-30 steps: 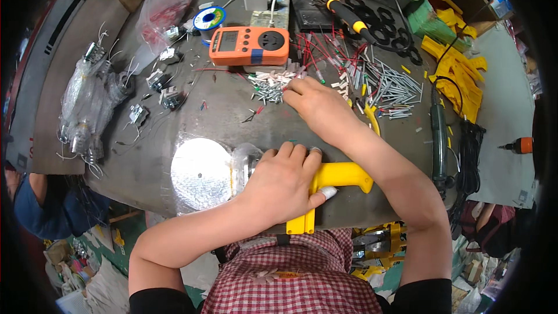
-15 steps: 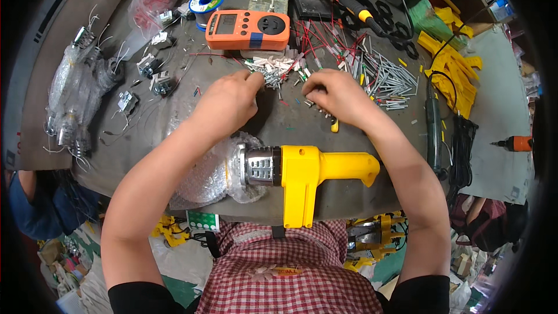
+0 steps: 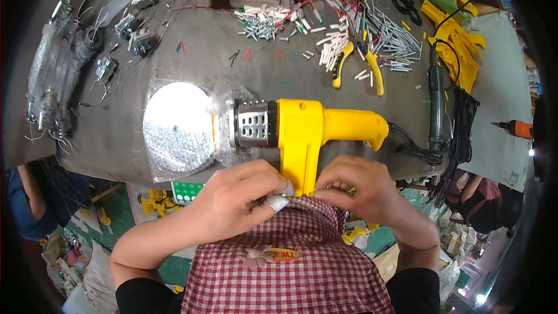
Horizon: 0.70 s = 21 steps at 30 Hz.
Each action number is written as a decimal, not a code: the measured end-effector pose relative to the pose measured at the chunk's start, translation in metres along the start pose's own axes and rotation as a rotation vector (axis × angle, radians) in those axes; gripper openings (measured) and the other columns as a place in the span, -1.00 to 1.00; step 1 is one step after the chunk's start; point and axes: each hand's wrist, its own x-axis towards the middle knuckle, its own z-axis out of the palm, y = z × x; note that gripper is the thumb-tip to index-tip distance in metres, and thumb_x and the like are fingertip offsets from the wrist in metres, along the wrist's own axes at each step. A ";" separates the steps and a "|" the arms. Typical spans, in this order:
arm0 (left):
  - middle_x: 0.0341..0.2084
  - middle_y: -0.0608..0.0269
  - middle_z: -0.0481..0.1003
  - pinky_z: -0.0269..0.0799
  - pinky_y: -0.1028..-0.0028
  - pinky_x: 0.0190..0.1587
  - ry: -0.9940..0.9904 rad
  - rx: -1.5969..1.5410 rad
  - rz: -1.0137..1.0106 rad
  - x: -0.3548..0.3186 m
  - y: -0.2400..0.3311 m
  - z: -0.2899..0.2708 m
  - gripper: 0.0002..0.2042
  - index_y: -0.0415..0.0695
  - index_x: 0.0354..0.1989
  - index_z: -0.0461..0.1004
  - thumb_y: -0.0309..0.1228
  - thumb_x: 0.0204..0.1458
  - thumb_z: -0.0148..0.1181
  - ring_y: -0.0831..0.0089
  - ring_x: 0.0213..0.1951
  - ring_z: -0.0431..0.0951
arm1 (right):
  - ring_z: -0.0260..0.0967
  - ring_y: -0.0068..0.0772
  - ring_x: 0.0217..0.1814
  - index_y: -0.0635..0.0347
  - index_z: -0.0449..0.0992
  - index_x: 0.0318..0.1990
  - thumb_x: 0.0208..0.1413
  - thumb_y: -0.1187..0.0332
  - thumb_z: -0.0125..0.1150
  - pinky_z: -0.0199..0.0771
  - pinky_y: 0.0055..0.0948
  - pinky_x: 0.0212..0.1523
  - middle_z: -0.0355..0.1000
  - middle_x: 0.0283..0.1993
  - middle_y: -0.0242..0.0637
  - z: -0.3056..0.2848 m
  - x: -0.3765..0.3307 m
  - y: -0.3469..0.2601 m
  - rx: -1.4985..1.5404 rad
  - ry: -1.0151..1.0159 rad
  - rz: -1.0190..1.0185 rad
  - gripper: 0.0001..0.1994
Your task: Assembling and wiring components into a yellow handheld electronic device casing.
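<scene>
Both your hands have come off the parts pile since half a second ago and are now tucked in at the near edge of the desk [image 3: 192, 46], right below the yellow tool [image 3: 308, 131]. My read is the picking-out bit is over and you're now fiddling with whatever you brought back.

Your left hand [image 3: 235, 197] is curled, fingers pressed together around something small and whitish at the fingertips (can't make out what it is). Your right hand [image 3: 360, 189] is curled too, pinching a tiny piece close to the tool's downward-pointing grip; too small to say more.

The tool hasn't moved. It lies flat near the desk's front edge, long axis running left to right, perforated metal nose pointing to your left into the round silvery plate [image 3: 177, 128], which is wrapped in clear plastic. Its handle end points right, with the cord [image 3: 415, 151] trailing off that way.

The pliers [image 3: 357, 64] and the loose pins sit well behind it, untouched.
</scene>
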 end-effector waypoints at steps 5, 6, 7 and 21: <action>-0.35 0.14 0.45 0.44 0.38 -0.33 0.046 0.204 0.088 -0.005 -0.007 0.011 -0.70 -0.21 -0.30 0.47 -0.58 -0.29 0.32 0.20 -0.33 0.50 | 0.41 -0.30 -0.45 0.20 0.45 -0.36 -0.08 0.38 0.33 0.41 -0.42 -0.47 0.35 -0.39 -0.31 0.027 -0.015 -0.004 -0.163 0.184 -0.074 -0.82; -0.35 0.14 0.45 0.44 0.38 -0.33 0.042 0.206 0.089 -0.006 -0.006 0.011 -0.70 -0.21 -0.30 0.47 -0.58 -0.29 0.32 0.20 -0.33 0.50 | 0.41 -0.30 -0.45 0.20 0.45 -0.36 -0.08 0.38 0.33 0.41 -0.42 -0.47 0.35 -0.39 -0.31 0.029 -0.016 -0.006 -0.161 0.189 -0.073 -0.82; -0.35 0.14 0.45 0.44 0.37 -0.34 0.041 0.264 0.130 -0.007 -0.006 0.011 -0.68 -0.21 -0.29 0.46 -0.58 -0.33 0.33 0.19 -0.34 0.50 | 0.41 -0.30 -0.45 0.20 0.45 -0.36 -0.08 0.39 0.32 0.41 -0.41 -0.47 0.33 -0.40 -0.31 0.032 -0.016 -0.006 -0.222 0.185 -0.100 -0.83; -0.31 0.13 0.47 0.49 0.38 -0.27 0.103 0.754 0.603 -0.004 -0.007 0.011 -0.76 -0.24 -0.32 0.48 -0.45 -0.23 0.16 0.25 -0.27 0.52 | 0.46 -0.22 -0.28 0.22 0.54 -0.24 -0.07 0.46 0.25 0.46 -0.34 -0.22 0.50 -0.34 -0.22 -0.016 0.072 0.020 -0.131 0.493 -0.183 -0.81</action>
